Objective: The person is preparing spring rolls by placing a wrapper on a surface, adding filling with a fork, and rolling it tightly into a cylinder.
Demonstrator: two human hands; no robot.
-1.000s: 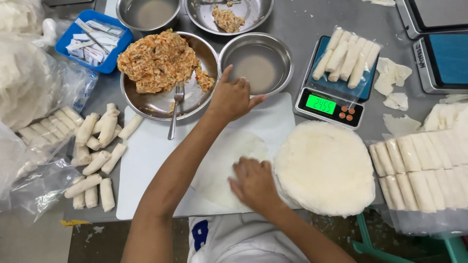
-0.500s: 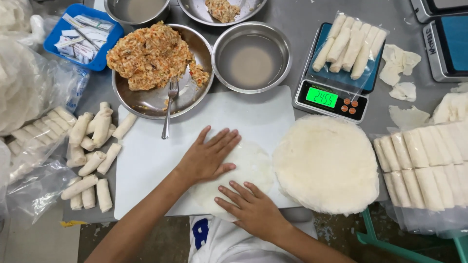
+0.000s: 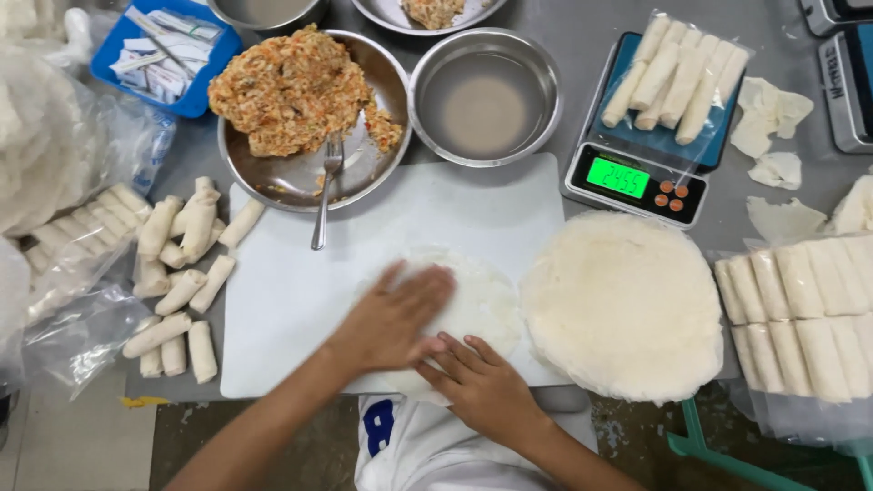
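A thin round white wrapper (image 3: pixel 477 295) lies flat on the white cutting board (image 3: pixel 300 282). My left hand (image 3: pixel 396 318) presses on it palm down, fingers spread. My right hand (image 3: pixel 482 386) rests on the wrapper's near edge, fingers apart. A stack of round wrappers (image 3: pixel 623 305) sits just right of the board. Behind the board stands a metal bowl with orange-brown filling (image 3: pixel 291 91) and a fork (image 3: pixel 326 191) leaning in it. A smaller metal bowl of cloudy liquid (image 3: pixel 484 95) is next to it.
Loose finished rolls (image 3: pixel 182 264) lie left of the board by plastic bags. A digital scale (image 3: pixel 637 177) holds a bag of rolls (image 3: pixel 673 77) at right. More bagged rolls (image 3: pixel 800 309) are at far right, and a blue tray (image 3: pixel 164 55) at back left.
My left hand came back from the filling bowl and now lies flat on the wrapper. My right hand shifted slightly along the wrapper's near edge.
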